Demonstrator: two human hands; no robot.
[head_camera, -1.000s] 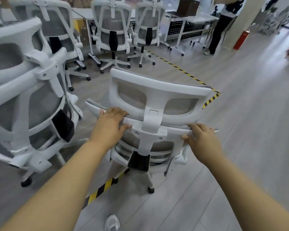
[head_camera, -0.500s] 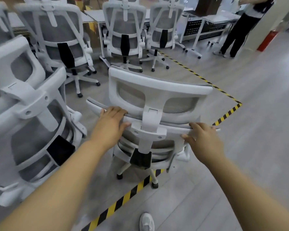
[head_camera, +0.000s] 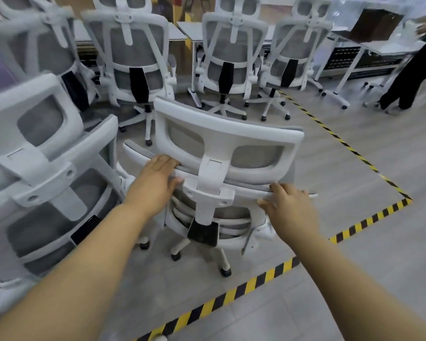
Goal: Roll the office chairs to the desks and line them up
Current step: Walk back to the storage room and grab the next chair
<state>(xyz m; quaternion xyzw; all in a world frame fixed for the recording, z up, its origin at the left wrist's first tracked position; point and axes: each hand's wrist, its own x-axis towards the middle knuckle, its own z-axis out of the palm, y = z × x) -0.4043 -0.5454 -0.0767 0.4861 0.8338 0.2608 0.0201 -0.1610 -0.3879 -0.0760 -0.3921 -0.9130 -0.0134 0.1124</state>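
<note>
My left hand (head_camera: 155, 183) and right hand (head_camera: 290, 207) both grip the top rail of the white mesh-backed office chair (head_camera: 226, 141); it has rolled over the yellow-and-black floor tape (head_camera: 231, 299), nearing the parked chairs (head_camera: 231, 60) at the white desks (head_camera: 185, 28), so lining up comes next
</note>
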